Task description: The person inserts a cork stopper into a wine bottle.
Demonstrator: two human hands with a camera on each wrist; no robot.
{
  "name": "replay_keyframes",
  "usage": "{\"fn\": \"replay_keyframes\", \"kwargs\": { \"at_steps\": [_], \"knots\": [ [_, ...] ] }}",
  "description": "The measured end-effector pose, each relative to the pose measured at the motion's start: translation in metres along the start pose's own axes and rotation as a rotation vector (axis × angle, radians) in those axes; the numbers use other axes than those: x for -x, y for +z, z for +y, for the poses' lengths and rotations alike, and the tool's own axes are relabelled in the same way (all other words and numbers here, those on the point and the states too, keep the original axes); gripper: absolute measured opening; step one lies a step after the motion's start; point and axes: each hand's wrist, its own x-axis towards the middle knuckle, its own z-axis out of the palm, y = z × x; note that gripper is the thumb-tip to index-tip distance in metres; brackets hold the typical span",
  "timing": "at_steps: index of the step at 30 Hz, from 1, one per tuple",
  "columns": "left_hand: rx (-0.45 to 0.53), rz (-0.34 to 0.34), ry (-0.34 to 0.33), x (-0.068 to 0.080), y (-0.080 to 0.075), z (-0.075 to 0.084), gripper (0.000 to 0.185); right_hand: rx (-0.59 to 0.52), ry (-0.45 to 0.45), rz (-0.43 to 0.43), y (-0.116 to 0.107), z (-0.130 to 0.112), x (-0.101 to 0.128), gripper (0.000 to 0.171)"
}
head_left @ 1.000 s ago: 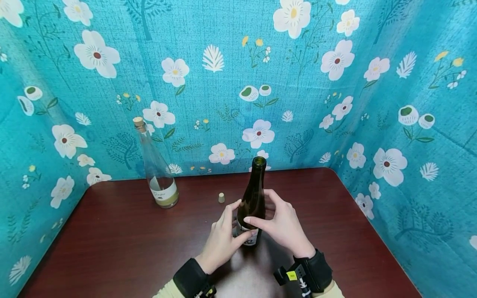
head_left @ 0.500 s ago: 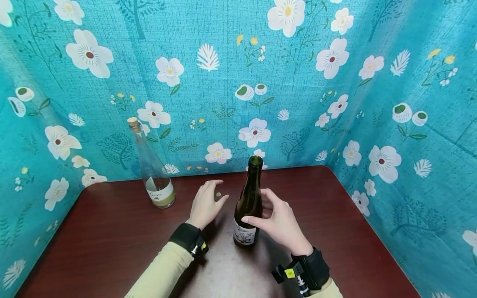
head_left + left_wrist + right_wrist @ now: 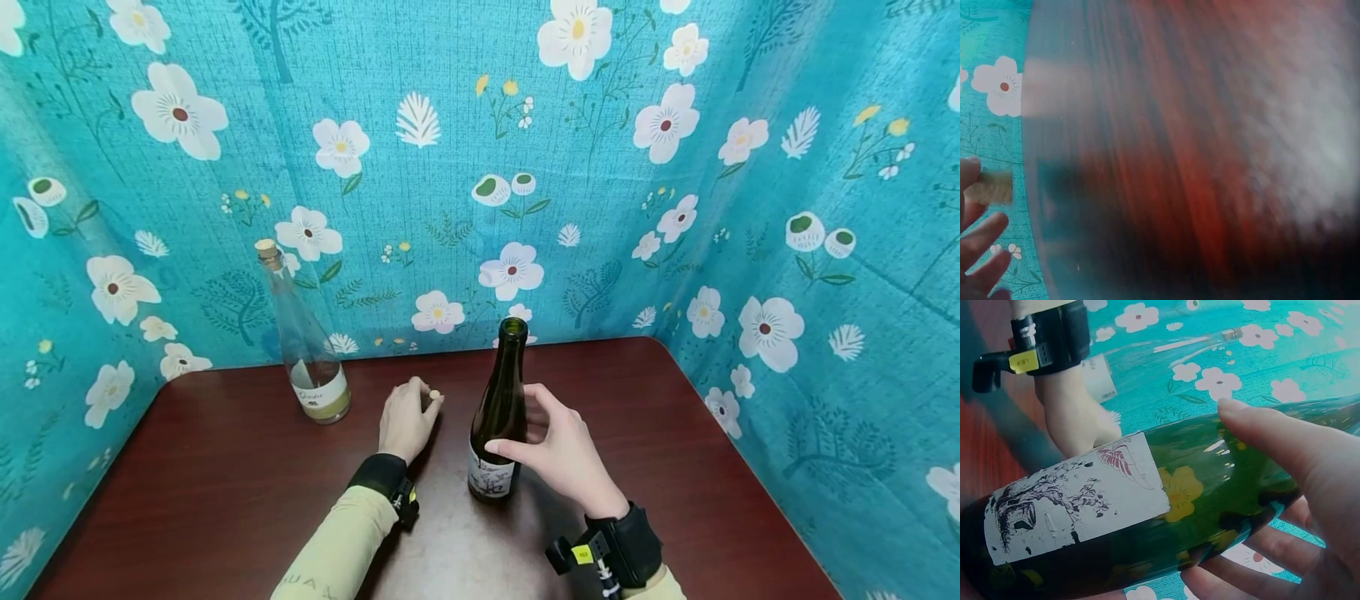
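A dark green bottle (image 3: pixel 497 417) with a white label (image 3: pixel 1079 500) stands uncorked at mid table. My right hand (image 3: pixel 536 429) grips its body: the thumb (image 3: pixel 1285 437) lies across the front and the fingers (image 3: pixel 1241 575) curl round the back. To the bottle's left, my left hand (image 3: pixel 423 400) rests on the table with its fingers curled on a small cork (image 3: pixel 434 394). The blurred left wrist view shows the cork (image 3: pixel 988 187) pinched between fingertips.
A clear bottle (image 3: pixel 309 354) closed with a cork (image 3: pixel 266 247) stands at the back left of the dark red table (image 3: pixel 187 500). Teal flowered cloth (image 3: pixel 787 250) walls in the back and both sides. Black bands sit on both wrists.
My left hand has let go of the green bottle, reached forward and left to the loose cork and curled its fingers on it. The right hand has stayed on the bottle.
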Motion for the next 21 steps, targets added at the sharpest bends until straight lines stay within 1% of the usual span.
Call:
{"fn": "replay_keyframes", "kwargs": {
  "at_steps": [3, 5, 8, 10, 12, 15, 21],
  "knots": [
    [0.087, 0.013, -0.016, 0.003, -0.003, -0.001, 0.018, 0.005, 0.002, 0.003, 0.001, 0.0, 0.0, 0.062],
    [0.113, 0.023, -0.01, 0.003, -0.006, -0.002, 0.017, 0.006, 0.001, 0.006, 0.002, 0.0, 0.0, 0.062],
    [0.116, 0.046, 0.017, 0.003, -0.009, -0.002, 0.021, 0.001, -0.003, 0.003, 0.002, 0.001, 0.0, 0.062],
    [0.107, 0.053, 0.048, 0.003, -0.01, -0.001, 0.026, -0.003, -0.001, -0.001, 0.002, 0.002, 0.0, 0.061],
    [0.096, 0.067, 0.082, 0.002, -0.013, 0.002, 0.03, -0.006, 0.003, -0.004, 0.002, 0.001, 0.0, 0.061],
    [0.114, 0.089, 0.11, 0.0, -0.018, 0.008, 0.033, -0.002, 0.008, -0.003, 0.002, 0.001, 0.0, 0.06],
    [0.227, 0.132, 0.078, -0.004, -0.032, 0.025, 0.023, 0.013, 0.007, -0.001, 0.001, 0.001, -0.001, 0.061]
  ]
}}
